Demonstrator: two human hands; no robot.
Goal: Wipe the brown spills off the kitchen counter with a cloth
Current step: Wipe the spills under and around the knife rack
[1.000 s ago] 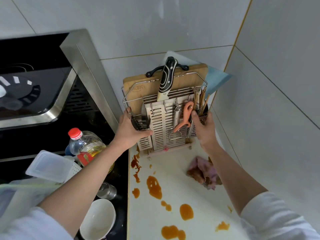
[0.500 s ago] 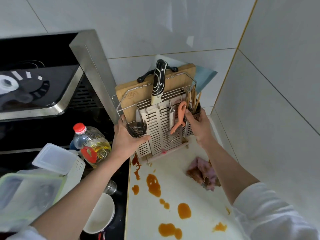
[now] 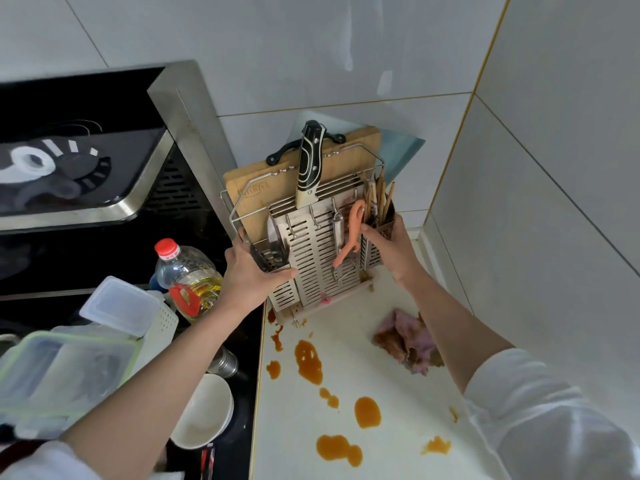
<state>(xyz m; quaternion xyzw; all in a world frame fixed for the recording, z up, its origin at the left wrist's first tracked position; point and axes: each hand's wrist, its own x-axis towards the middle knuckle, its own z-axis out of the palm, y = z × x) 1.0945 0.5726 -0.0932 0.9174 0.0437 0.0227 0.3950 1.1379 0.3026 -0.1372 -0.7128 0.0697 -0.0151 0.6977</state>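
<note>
Several brown spills (image 3: 308,362) dot the white counter (image 3: 381,393), more of them near its left edge and front. A crumpled pink cloth (image 3: 410,344), stained brown, lies on the counter at the right, partly behind my right forearm. Both hands grip a steel utensil rack (image 3: 318,258) at the back of the counter, tilted to the left: my left hand (image 3: 252,275) holds its left cup, my right hand (image 3: 391,247) its right chopstick cup. The rack carries a knife (image 3: 309,164), a wooden cutting board (image 3: 263,192) and an orange peeler (image 3: 351,233).
Left of the counter is a black stove (image 3: 252,358) under a steel range hood (image 3: 104,150). On the stove side stand an oil bottle (image 3: 187,275), plastic containers (image 3: 62,372), a white bowl (image 3: 204,414) and a small steel cup (image 3: 225,363). Tiled walls close the back and right.
The rack has been tipped and shifted leftward with both hands still on it. The cloth and the spills lie where they were.
</note>
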